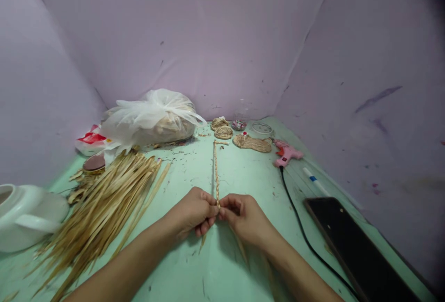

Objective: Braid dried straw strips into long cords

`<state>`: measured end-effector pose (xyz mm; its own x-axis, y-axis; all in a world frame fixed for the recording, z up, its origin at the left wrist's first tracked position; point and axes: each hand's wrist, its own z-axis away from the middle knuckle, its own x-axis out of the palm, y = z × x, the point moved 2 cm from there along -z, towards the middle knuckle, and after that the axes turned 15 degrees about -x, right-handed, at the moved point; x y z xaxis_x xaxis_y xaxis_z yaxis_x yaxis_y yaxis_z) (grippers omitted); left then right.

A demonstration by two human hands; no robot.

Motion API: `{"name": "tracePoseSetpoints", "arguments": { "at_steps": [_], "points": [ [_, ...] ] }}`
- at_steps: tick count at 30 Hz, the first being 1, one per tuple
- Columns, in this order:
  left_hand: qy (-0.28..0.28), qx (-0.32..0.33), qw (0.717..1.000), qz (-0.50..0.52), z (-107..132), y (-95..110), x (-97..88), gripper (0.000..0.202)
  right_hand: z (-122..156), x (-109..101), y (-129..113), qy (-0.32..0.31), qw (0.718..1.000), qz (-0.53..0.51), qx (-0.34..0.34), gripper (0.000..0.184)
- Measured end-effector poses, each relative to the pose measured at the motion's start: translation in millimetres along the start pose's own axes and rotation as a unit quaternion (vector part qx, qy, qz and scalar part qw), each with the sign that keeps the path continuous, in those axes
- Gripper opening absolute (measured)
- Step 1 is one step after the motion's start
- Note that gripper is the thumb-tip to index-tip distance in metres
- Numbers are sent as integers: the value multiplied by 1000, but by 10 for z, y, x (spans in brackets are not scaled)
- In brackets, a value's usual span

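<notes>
A thin straw braid (216, 172) runs away from me over the green tabletop, its far end bent to the right. My left hand (200, 211) pinches its near end between thumb and fingers. Close beside it, my right hand (239, 214) is also closed at that same end, fingertips almost touching the left ones. Loose, unbraided strands (239, 246) trail from under my hands toward me. To the left lies a large bundle of dry straw strips (104, 204).
A white jug (31, 218), a tied plastic bag (156, 116) and a small round mirror-like disc (93, 162) stand left. Toward the back are woven coils (223, 132), a bead dish (239, 125) and a woven sole shape (252, 143). Right: pink glue gun (288, 152), marker (315, 181), phone (354, 241).
</notes>
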<state>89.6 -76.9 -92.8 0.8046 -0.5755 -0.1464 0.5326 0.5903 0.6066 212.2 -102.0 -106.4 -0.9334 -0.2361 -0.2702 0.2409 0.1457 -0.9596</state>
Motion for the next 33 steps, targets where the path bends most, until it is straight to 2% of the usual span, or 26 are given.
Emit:
{"name": "tracePoseSetpoints", "arguments": {
  "at_steps": [3,6,8,11,13,15,19,23,27,33],
  "points": [
    [93,9,993,-79,-47,-10,-4,17,56,-17,-46,-4,973,223,-51,15],
    [154,93,978,-109,-89,-21,13,15,89,-6,-97,-15,939,337,-69,17],
    [143,119,977,-101,-109,-41,31,14,99,-1,-134,-22,917,391,-71,16],
    [139,112,980,-89,-123,-66,53,13,117,2,-195,-29,890,450,-60,16],
    [158,106,977,-93,-120,-69,65,13,132,0,-227,-23,888,457,-36,17],
    [171,98,976,-92,-116,-68,79,14,143,-2,-240,-10,907,421,0,19],
    [157,83,983,-54,-107,-64,102,17,152,17,-236,17,955,293,42,20],
    [120,69,989,55,-50,-51,110,16,195,90,-254,33,961,276,18,21],
    [69,58,990,112,24,-25,107,13,277,193,-256,33,930,363,-37,20],
    [39,70,994,80,45,-5,64,11,346,339,-187,17,858,501,-114,32]
  ]
}}
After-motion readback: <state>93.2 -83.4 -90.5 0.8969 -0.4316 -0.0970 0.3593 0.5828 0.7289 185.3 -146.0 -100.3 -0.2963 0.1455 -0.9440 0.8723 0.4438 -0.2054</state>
